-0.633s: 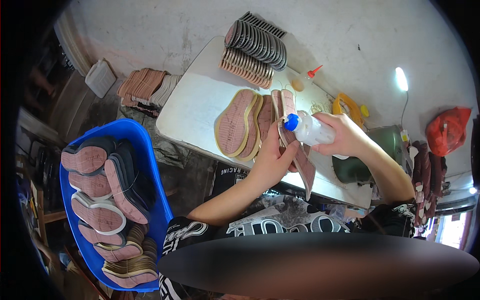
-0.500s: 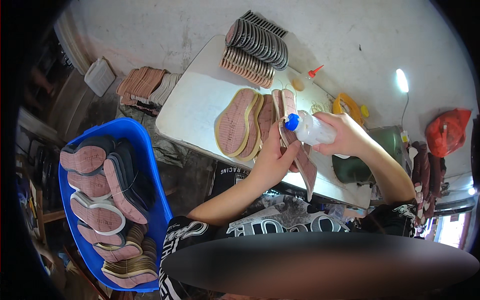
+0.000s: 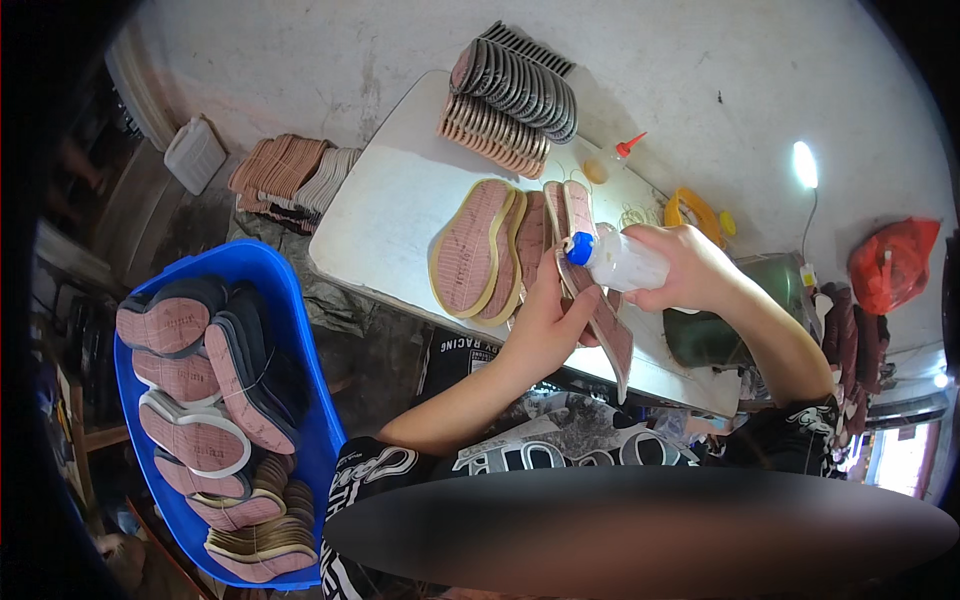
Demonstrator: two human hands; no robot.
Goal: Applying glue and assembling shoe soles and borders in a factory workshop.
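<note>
- Head view: left hand [image 3: 550, 315] pinching a thin pink sole [image 3: 610, 340], thumb on the near face, fingers curled behind.
- Sole is up off the tabletop [image 3: 375, 205], in front of the person's chest, its lower end slanting down toward the shirt [image 3: 575, 425].
- Right hand [image 3: 692, 268] wrapped around a whitish bottle [image 3: 638, 264], thumb low, fingers over the top side.
- Bottle tilted nearly level; blue cap [image 3: 579, 248] points left, over the upper part of the sole. Contact between cap and sole: cannot tell.
- Just left of the hands: yellow-edged soles [image 3: 467, 245], pink faces up, overlapping on the tabletop. More narrow soles [image 3: 578, 203] beyond the left hand.
- Far end of tabletop: a row of dark grey soles [image 3: 520, 92] leaning in file, a tan row [image 3: 488, 138] alongside.
- Near the wall: small bottle with a red nozzle [image 3: 630, 146], pale loops [image 3: 638, 216], a yellow ring-shaped thing [image 3: 690, 210].
- Right: green container [image 3: 715, 335], lit lamp [image 3: 805, 165], red bag [image 3: 893, 268].
- Lower left: blue tub [image 3: 316, 400] holding tied bundles of pink-faced soles [image 3: 205, 440].
- Upper left: whitish jug [image 3: 195, 156] near a stack of tan and pale pieces [image 3: 285, 168].
</note>
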